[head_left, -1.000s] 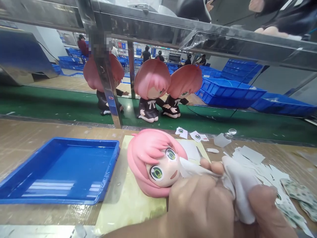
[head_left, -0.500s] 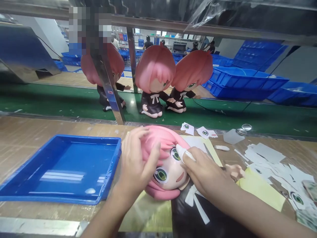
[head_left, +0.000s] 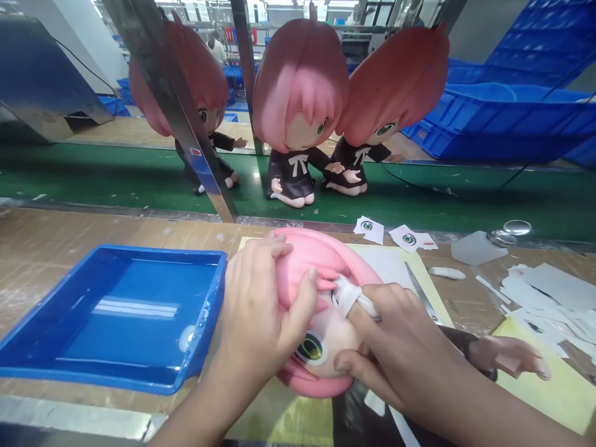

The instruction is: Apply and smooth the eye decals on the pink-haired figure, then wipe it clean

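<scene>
A large pink-haired figure (head_left: pixel 307 254) lies on its back on the bench, its head toward the left. My left hand (head_left: pixel 263 304) grips the hair, with the fingers curled over the top and the thumb on the fringe. A white cloth (head_left: pixel 349 298) is wrapped over the forefinger of my right hand (head_left: pixel 395 347), which presses it against the upper eye. That eye is mostly covered by the cloth. The lower green eye (head_left: pixel 311 347) shows between my hands, while the mouth is hidden behind my right hand.
A blue tray (head_left: pixel 93 366) holding clear liquid stands at left. Scissors (head_left: pixel 421 292), eye-printed paper pieces (head_left: pixel 370 230), a clear bottle (head_left: pixel 477 248) and paper scraps (head_left: pixel 549 298) lie to the right. Behind a metal post (head_left: pixel 186 124), several similar figures (head_left: pixel 300 93) sit on a green belt (head_left: pixel 84 177).
My right hand has shifted the cloth over the upper eye, covering most of it, and now covers the mouth. My left hand keeps its grip on the hair. The view has tilted downward.
</scene>
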Motion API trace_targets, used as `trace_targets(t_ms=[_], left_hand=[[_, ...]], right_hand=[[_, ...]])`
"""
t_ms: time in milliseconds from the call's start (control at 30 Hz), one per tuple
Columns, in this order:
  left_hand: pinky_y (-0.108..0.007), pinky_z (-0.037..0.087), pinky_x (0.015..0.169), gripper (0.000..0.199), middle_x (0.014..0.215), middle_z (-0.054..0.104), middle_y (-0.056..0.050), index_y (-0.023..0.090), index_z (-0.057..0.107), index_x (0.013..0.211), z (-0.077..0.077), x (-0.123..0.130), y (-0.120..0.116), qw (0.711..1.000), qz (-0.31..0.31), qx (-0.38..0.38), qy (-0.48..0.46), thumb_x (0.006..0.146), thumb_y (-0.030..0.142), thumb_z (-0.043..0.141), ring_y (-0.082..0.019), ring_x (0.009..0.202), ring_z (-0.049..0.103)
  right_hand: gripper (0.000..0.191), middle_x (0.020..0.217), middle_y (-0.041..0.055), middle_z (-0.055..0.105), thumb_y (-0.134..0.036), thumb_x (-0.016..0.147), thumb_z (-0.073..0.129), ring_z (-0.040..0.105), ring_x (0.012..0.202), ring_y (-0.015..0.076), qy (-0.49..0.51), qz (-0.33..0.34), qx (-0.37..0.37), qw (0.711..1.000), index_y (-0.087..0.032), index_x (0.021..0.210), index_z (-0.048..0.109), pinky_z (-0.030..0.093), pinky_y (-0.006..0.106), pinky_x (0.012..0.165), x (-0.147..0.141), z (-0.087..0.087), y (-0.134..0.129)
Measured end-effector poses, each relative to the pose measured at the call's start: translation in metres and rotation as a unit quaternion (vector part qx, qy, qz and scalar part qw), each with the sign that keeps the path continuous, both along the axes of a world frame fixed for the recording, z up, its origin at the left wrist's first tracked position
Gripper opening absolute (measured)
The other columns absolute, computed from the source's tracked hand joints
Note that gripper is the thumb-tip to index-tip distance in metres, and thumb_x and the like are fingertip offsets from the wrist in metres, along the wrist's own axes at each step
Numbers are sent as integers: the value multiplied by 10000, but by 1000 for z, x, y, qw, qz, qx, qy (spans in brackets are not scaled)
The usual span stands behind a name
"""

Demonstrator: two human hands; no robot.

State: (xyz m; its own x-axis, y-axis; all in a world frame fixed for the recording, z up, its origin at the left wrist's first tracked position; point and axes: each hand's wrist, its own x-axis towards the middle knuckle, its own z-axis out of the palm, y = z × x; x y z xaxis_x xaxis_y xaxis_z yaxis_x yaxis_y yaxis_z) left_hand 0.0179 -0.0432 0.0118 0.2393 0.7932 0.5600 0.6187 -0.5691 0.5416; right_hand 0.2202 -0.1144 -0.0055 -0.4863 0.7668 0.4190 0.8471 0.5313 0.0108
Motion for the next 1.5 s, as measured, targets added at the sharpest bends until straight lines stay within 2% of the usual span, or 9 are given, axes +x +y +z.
trace_targets(t_ms=[267, 467, 600, 700, 833, 967, 1133, 1400, 1500], left_hand=[[-433, 468, 919, 284, 1147, 659, -167, 86, 575, 1150, -2, 0, 2, 999, 1, 40, 5, 967, 303, 595, -321, 1147, 646], [-422, 473, 902, 280, 1129, 673, -152, 107, 583, 1132, -3, 0, 2, 999, 9, 40, 6, 962, 329, 594, -311, 1127, 656], [-423, 475, 890, 289, 1135, 678, -131, 132, 585, 1128, -3, -1, 3, 999, 16, 34, 2, 952, 361, 601, -305, 1107, 662], [-433, 469, 893, 284, 1129, 680, -122, 141, 581, 1126, -3, 0, 4, 999, 23, 36, 6, 950, 363, 600, -308, 1096, 666], [-450, 458, 892, 279, 1120, 675, -116, 149, 576, 1130, -2, 1, 3, 999, 29, 29, 13, 945, 357, 599, -320, 1094, 666], [-458, 449, 886, 264, 1104, 671, -119, 145, 575, 1119, -1, 1, 3, 999, 26, 34, 18, 946, 344, 585, -325, 1075, 664], [-457, 444, 894, 285, 1119, 664, -148, 120, 574, 1128, -2, 0, 5, 999, 17, 44, 22, 951, 344, 584, -346, 1116, 657], [-463, 400, 967, 356, 1224, 649, -190, 106, 546, 1225, -5, 0, -6, 997, 34, 53, 45, 985, 368, 565, -365, 1186, 631], [-497, 387, 979, 417, 1257, 638, -232, 84, 536, 1260, -6, -1, -11, 994, 32, 68, 74, 993, 404, 556, -405, 1202, 619]], right_hand=[[192, 928, 54, 500, -287, 1073, 401, 408, 823, 236, 30, 41, 17, 999, -187, 977, 534, 309, 360, 744, 1, 5, 3], [154, 870, 34, 531, -183, 1033, 479, 389, 781, 206, 57, 72, -13, 996, -196, 887, 527, 295, 351, 713, 4, 7, -2], [146, 818, 19, 502, -130, 975, 515, 393, 744, 178, 72, 94, -53, 992, -191, 842, 520, 311, 334, 662, 7, 24, -4], [283, 728, -11, 449, -122, 985, 473, 410, 655, 131, 112, 99, -119, 982, -202, 714, 456, 338, 294, 603, 10, 45, -10], [347, 735, -4, 464, -183, 1051, 430, 479, 644, 117, 148, 13, -116, 982, -210, 709, 483, 370, 278, 584, 8, 53, -20], [216, 830, 37, 488, -198, 1027, 467, 485, 727, 172, 101, -42, -100, 989, -204, 816, 512, 377, 304, 604, -1, 36, -22], [144, 821, 48, 486, -109, 963, 447, 460, 670, 184, 70, -78, -69, 992, -199, 861, 492, 361, 289, 568, -12, 24, -13], [172, 748, 34, 573, -79, 762, 483, 554, 620, 214, -22, -153, -67, 986, -213, 843, 555, 372, 334, 565, -24, 39, -10], [185, 682, 11, 571, -59, 737, 464, 560, 568, 198, -23, -186, -61, 980, -237, 744, 513, 360, 330, 530, -33, 44, -8]])
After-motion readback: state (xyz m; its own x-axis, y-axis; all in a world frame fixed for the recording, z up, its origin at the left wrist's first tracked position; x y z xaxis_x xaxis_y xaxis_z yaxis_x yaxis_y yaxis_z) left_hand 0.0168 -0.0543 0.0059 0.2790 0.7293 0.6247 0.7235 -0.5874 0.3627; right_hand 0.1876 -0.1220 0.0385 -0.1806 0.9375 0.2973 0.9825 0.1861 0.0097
